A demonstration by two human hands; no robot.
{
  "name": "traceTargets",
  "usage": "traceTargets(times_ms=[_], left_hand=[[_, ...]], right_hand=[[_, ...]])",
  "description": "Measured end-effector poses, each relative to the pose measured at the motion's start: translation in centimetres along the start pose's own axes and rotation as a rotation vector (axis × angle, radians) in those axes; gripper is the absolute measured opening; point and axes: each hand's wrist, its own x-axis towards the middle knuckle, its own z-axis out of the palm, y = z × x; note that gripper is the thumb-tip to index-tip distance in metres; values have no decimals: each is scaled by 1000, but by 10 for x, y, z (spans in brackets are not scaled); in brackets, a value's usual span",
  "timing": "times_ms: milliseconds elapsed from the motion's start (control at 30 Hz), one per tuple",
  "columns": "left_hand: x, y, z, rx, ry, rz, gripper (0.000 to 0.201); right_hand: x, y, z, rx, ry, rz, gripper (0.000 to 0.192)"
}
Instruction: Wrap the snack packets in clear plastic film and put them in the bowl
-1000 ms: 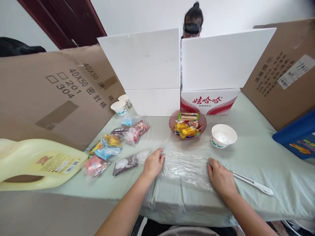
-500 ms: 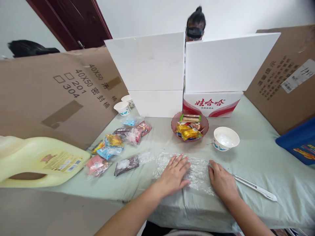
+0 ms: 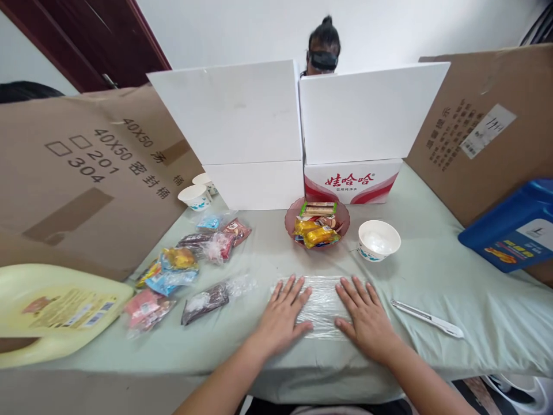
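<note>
Head view: both hands lie flat, palms down, fingers spread, on a sheet of clear plastic film (image 3: 323, 302) at the near edge of the table (image 3: 453, 276). Left hand (image 3: 281, 317) covers the film's left part, right hand (image 3: 367, 317) its right part; a bare strip of film shows between them. Nothing is pinched; each hand only presses on the film.

Just right of the right hand, apart from it: a white utility knife (image 3: 427, 318) lying flat. Beyond the fingertips: a red bowl (image 3: 317, 223) of wrapped snacks, and beside it a white bowl (image 3: 379, 240). Left of the left hand: scattered snack packets (image 3: 190, 262), the nearest a dark one (image 3: 205, 300). Farther left, a yellow jug (image 3: 56, 308) on its side.
</note>
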Motion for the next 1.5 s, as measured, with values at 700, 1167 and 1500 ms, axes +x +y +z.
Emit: traceTargets(times_ms=[700,1167,1500], left_hand=[[-74,-16,-30,-103,288,246,24],[-66,-13,-34,-295,257,162,18],[-8,-21,-28,-47,101,-174,19]], right_hand=[[-97,20,-32,164,113,-188,36],[-87,18,-47,550,168,86,14],[-59,29,-26,247,70,398,32]])
